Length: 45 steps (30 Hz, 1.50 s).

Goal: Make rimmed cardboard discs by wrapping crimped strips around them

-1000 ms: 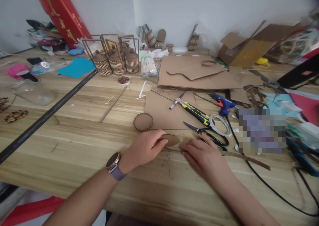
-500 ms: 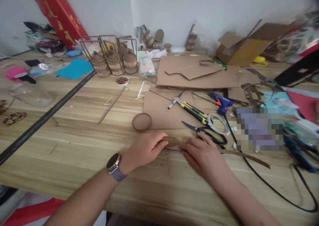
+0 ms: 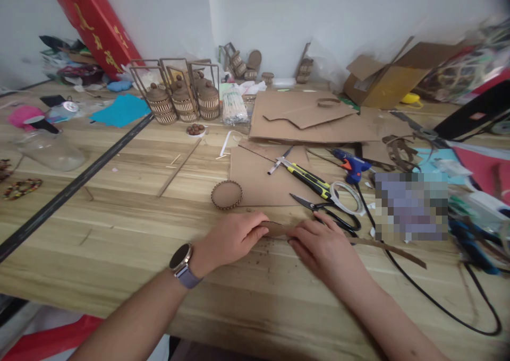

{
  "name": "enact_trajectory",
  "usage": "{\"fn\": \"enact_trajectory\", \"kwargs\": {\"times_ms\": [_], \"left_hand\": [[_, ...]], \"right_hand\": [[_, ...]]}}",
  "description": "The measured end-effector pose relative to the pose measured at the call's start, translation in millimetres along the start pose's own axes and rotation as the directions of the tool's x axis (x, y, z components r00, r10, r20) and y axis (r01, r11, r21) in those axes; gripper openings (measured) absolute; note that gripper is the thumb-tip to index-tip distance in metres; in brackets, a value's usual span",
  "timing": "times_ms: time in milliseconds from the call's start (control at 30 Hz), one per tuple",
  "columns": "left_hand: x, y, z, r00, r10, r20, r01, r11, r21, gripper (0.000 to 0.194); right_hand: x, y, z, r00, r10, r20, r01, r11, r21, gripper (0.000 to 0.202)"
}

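Observation:
Between my hands is a small round piece of brown cardboard (image 3: 275, 229). My left hand (image 3: 235, 237), with a watch on its wrist, pinches the left side of this disc. At its right edge my right hand (image 3: 319, 244) is closed on a long brown cardboard strip (image 3: 392, 248), whose free end trails out to the right over the table. The fingertips hide where strip and disc meet. Just beyond my left hand lies a shallow round cardboard tray (image 3: 227, 195) with a ridged rim. Black scissors (image 3: 334, 212) lie right behind my right hand.
A yellow-black utility knife (image 3: 308, 179), a tape roll (image 3: 347, 198) and a blue glue gun (image 3: 351, 164) lie behind the scissors. The glue gun's black cable (image 3: 434, 305) loops at right. Farther back are cardboard sheets (image 3: 295, 109), miniature baskets (image 3: 185, 103) and a bowl of brown beads (image 3: 195, 130).
The disc looks slightly more tilted between my fingers. Both hands keep nearly the same place and hold, and the strip's free end has shifted slightly left.

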<state>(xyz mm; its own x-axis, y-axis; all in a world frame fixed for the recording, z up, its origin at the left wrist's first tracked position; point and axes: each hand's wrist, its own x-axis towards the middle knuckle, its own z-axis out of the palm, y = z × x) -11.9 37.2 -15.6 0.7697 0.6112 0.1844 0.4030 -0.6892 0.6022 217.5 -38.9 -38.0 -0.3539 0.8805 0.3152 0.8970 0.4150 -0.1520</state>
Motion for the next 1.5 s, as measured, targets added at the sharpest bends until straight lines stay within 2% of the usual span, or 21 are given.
{"fn": "enact_trajectory", "kwargs": {"times_ms": [300,567,767,967,1167,1333,1500], "left_hand": [[1.1,1.8,-0.9,0.997,-0.062,0.043,0.06,0.997,0.043,0.018],[1.1,1.5,-1.3,0.996,-0.061,0.061,0.058,0.997,0.053,0.017],[2.0,3.9,-2.8,0.988,-0.113,0.103,0.103,0.99,0.1,0.017],[3.2,8.2,-4.7,0.98,-0.142,0.138,0.123,0.982,0.14,0.016],[4.4,10.3,-4.7,0.984,-0.123,0.128,0.098,0.977,0.188,0.018],[3.1,9.5,-1.8,0.987,-0.096,0.126,0.066,0.972,0.225,0.02],[2.1,8.3,0.9,0.992,-0.064,0.107,0.038,0.971,0.234,0.024]], "right_hand": [[-0.1,0.4,0.4,1.0,-0.003,0.002,0.003,1.0,0.01,0.022],[-0.6,-0.1,0.7,1.0,0.001,-0.002,-0.001,1.0,-0.019,0.023],[0.8,-4.6,-1.8,0.997,-0.009,-0.075,0.001,0.994,-0.109,0.033],[3.1,-14.2,-11.5,0.989,-0.04,-0.142,-0.001,0.96,-0.279,0.039],[1.8,-18.1,-17.2,0.997,-0.042,-0.072,0.013,0.931,-0.364,0.025],[3.6,-22.7,-17.6,0.993,-0.017,-0.12,-0.026,0.938,-0.347,0.019],[6.3,-26.8,-15.4,0.989,-0.02,-0.143,-0.036,0.927,-0.373,0.025]]}}
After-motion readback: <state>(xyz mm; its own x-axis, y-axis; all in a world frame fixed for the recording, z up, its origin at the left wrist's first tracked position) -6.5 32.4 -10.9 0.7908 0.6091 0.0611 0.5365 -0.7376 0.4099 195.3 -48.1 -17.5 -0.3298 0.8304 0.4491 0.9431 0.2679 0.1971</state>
